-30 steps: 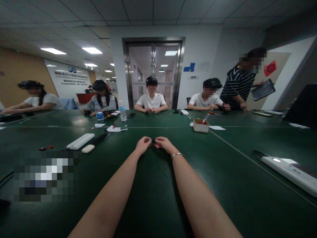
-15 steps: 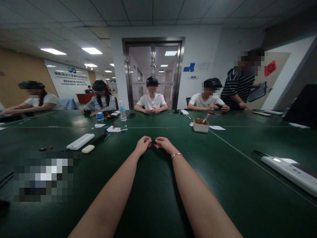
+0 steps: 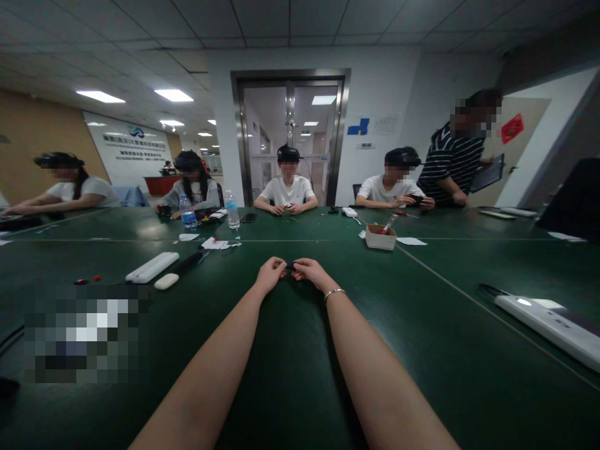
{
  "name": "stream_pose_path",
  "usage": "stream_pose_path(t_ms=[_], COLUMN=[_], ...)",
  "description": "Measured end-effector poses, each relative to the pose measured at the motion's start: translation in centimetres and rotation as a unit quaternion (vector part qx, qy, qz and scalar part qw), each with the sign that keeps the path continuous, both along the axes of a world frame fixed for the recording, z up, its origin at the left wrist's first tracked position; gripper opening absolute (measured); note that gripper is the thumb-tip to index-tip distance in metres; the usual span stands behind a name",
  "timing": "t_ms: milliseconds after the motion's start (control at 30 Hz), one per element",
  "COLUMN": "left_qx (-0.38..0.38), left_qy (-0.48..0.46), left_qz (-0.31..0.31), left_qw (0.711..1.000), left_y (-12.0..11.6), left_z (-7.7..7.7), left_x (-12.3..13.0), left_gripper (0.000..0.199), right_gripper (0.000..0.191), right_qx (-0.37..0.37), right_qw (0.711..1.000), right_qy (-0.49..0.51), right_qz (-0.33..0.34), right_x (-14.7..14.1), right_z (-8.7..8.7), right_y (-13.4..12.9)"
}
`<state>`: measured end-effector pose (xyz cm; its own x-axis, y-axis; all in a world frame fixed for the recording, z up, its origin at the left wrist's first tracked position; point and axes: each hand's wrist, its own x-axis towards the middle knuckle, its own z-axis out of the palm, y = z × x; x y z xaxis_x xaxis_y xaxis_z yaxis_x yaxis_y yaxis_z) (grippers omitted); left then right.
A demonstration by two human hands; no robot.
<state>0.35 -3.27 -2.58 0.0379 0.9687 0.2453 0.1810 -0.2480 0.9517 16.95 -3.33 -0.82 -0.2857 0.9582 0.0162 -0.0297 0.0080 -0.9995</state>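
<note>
My left hand and my right hand are close together over the green table, arms stretched forward. Between their fingertips is a small dark object, too small for me to tell its kind. The fingers of both hands are pinched on it, one hand at each end. A silver bracelet circles my right wrist.
Left of my arms lie a white power bank and a cream oval case. A small box stands beyond my right hand. Two water bottles stand farther back. At right lies a white device. Several people sit opposite.
My hands hold almost the same position, with the small dark object still between them. The standing person at the right has shifted slightly.
</note>
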Motion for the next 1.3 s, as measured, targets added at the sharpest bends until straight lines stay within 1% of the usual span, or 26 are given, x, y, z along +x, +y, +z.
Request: stream_pose_path(t_ms=[133,233,367,533,700,867,967,1167,1300], left_qx=[-0.016,-0.007,0.008,0.0,-0.018,0.005,0.011,0.001,-0.029], left_qy=[0.001,-0.003,0.017,0.033,0.048,0.014,0.013,0.025,0.009], left_qz=[0.017,0.0,-0.02,-0.011,0.001,0.002,0.003,0.005,0.016], left_qw=[1.0,1.0,1.0,0.999,0.999,1.0,1.0,1.0,0.999], left_y=[-0.26,-0.41,-0.29,-0.07,-0.06,-0.43,-0.63,-0.44,-0.45], left_z=[0.35,0.42,0.15,0.01,0.09,0.3,0.49,0.49,0.68], left_x=[0.06,0.05,0.05,-0.08,-0.21,-0.1,-0.06,-0.12,0.03], left_gripper=[0.021,0.021,0.024,0.021,0.027,0.027,0.028,0.024,0.025], right_gripper=[0.009,0.007,0.007,0.007,0.006,0.006,0.006,0.007,0.006], right_qx=[0.003,0.007,0.005,0.005,0.004,0.005,0.002,-0.002,-0.006], right_qw=[1.0,1.0,1.0,1.0,1.0,1.0,1.0,1.0,1.0], right_qy=[-0.005,-0.004,-0.001,-0.003,-0.005,-0.005,-0.007,-0.01,-0.01], right_qz=[-0.002,0.002,0.008,0.003,-0.001,0.0,0.0,-0.002,-0.006], right_x=[-0.01,0.0,-0.02,-0.06,0.01,0.01,-0.03,-0.09,-0.11], right_z=[-0.08,-0.06,0.06,0.19,0.23,0.29,0.34,0.41,0.48], right_y=[0.06,0.04,-0.08,-0.18,-0.21,-0.31,-0.38,-0.37,-0.41])
